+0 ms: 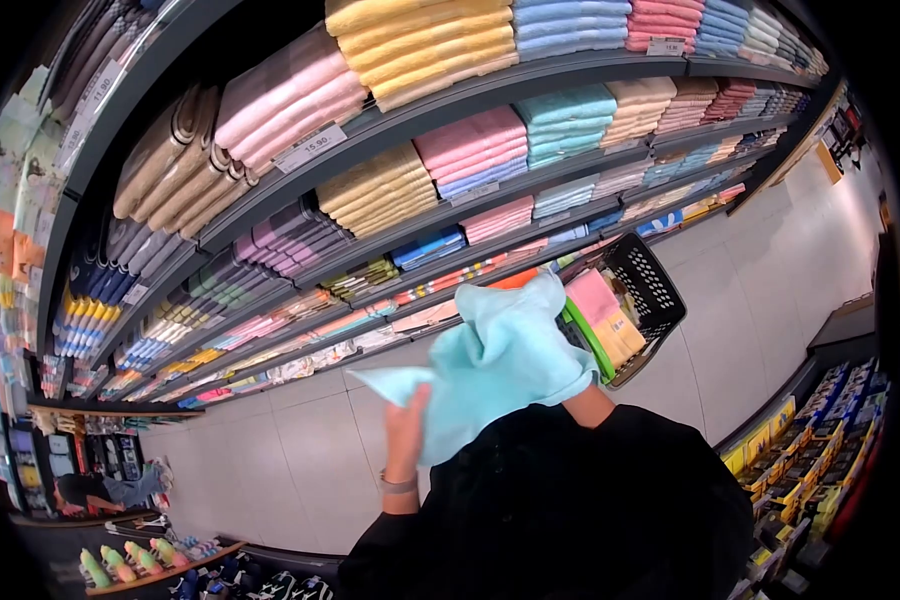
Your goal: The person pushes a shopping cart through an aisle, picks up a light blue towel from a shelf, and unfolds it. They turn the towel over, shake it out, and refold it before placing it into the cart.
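Note:
A light turquoise towel (500, 355) hangs loosely folded in front of my chest, one corner sticking out to the left. My left hand (405, 425), with a band at the wrist, is closed on its left edge; the fingers are slightly blurred. The towel drapes over my right hand, so only the right wrist (588, 405) shows and the fingers are hidden. Just beyond that wrist stands a dark shopping basket (655, 290). Inside it are a pink folded cloth (593, 297), a tan item with a label (620, 338) and a bright green item (587, 340).
Long shelves (400, 120) of folded towels curve along the far side, with price tags (310, 147). Grey floor tiles (300, 450) run along the aisle. A display rack (805, 460) stands at the right. Another person (110, 490) is at the far left.

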Action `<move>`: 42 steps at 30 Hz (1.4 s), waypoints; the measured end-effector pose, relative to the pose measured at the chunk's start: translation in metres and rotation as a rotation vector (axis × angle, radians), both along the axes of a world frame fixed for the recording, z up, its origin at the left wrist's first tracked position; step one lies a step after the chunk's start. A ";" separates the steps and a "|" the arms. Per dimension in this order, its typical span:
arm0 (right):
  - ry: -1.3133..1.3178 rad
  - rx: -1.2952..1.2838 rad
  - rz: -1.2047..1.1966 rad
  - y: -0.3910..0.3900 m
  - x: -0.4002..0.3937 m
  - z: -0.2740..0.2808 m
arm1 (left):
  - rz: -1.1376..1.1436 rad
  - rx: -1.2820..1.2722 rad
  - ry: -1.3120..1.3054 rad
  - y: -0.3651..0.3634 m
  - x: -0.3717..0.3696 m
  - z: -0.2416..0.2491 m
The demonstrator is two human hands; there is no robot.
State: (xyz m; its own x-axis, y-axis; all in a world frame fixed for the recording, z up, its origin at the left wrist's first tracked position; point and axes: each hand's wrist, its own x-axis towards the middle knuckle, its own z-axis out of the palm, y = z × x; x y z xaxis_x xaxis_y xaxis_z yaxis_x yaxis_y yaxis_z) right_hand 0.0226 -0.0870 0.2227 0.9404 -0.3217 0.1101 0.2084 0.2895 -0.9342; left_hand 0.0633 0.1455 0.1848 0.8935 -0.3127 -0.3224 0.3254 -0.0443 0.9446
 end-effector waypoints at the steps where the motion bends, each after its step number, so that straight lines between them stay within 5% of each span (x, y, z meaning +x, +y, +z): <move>1: 0.001 -0.001 0.000 0.002 0.003 -0.011 | -0.176 0.055 -0.127 -0.011 -0.011 0.003; 4: 0.029 0.007 -0.026 0.017 0.007 -0.059 | -0.634 0.272 -0.426 -0.044 -0.030 0.009; 11: 0.363 0.351 0.038 0.023 0.008 -0.059 | -0.747 0.495 -0.760 -0.078 -0.051 0.016; 14: 0.253 -0.004 -0.136 0.020 0.004 -0.054 | -0.700 0.519 -0.839 -0.082 -0.050 0.006; 30: 0.325 -0.234 0.024 0.013 -0.033 -0.165 | -0.174 0.189 -0.498 -0.022 0.004 -0.008; 34: 0.381 -0.158 -0.018 -0.009 -0.048 -0.181 | -0.040 0.136 -0.342 0.001 0.016 0.012; 35: 0.588 0.063 -0.077 -0.012 -0.044 -0.148 | 0.032 0.097 -0.325 0.004 0.017 0.017; 38: 0.576 0.393 -0.016 -0.033 -0.051 -0.130 | 0.118 0.051 -0.311 0.011 0.020 0.027; 42: 0.555 0.318 0.080 -0.024 -0.044 -0.107 | 0.139 0.021 -0.292 0.010 0.021 0.031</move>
State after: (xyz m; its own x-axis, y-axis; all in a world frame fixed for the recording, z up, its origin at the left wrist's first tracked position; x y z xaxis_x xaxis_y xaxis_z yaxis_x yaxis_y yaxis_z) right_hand -0.0216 -0.1112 0.1156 0.8524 -0.1848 -0.4892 -0.3155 0.5643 -0.7629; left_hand 0.0842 0.1554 0.2157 0.9829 -0.1767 -0.0516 0.0453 -0.0391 0.9982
